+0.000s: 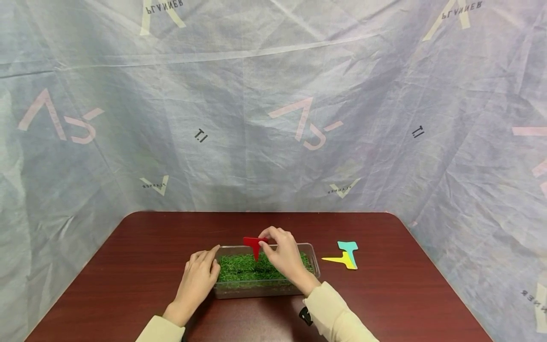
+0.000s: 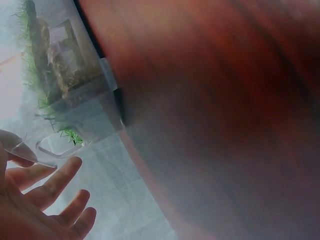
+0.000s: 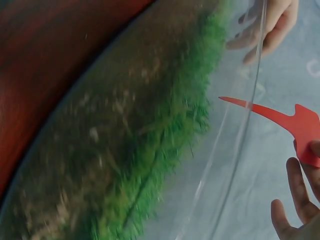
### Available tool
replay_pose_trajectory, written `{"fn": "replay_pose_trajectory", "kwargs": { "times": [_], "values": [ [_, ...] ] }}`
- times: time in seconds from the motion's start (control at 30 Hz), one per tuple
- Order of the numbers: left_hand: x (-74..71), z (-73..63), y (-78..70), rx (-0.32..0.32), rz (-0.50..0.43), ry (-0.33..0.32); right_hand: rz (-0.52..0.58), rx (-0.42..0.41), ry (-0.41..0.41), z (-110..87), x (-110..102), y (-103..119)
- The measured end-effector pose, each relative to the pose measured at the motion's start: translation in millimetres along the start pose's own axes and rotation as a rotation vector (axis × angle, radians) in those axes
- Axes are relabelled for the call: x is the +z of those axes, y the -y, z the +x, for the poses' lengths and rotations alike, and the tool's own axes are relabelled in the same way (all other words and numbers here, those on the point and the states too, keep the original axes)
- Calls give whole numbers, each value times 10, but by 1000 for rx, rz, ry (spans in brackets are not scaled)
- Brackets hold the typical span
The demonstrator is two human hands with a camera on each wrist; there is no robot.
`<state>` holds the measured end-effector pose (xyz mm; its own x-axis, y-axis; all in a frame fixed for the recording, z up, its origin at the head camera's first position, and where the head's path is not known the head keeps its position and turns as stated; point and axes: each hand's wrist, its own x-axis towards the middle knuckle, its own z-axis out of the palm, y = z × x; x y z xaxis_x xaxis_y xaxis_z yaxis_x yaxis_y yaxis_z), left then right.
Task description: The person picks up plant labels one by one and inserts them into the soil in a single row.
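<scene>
My right hand pinches the head of a red T-shaped plant label between thumb and fingertips. The label's pointed end hangs downward, a little apart from the grass in the right wrist view. Below it is a clear plastic box filled with soil and short green grass. My left hand is at the box's left end; in the left wrist view its thumb and index finger hold the rim there, while the other fingers spread apart.
On the table's right side lie a turquoise plant label and a yellow one, overlapping each other. The dark red table meets a grey printed fabric sheet at its back and sides.
</scene>
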<state>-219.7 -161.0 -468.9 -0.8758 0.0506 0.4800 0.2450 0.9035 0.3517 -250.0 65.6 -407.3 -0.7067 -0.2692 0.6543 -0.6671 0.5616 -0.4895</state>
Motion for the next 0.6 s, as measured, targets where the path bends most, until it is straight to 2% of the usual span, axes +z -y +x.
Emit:
{"fn": "replay_pose_trajectory", "kwargs": {
  "times": [0.27,0.6],
  "values": [
    [-10,1,-9,-6,-1,21,147,78,52,-21,129,31],
    [-11,1,-19,-11,4,15,153,96,103,-57,254,105]
  ]
}}
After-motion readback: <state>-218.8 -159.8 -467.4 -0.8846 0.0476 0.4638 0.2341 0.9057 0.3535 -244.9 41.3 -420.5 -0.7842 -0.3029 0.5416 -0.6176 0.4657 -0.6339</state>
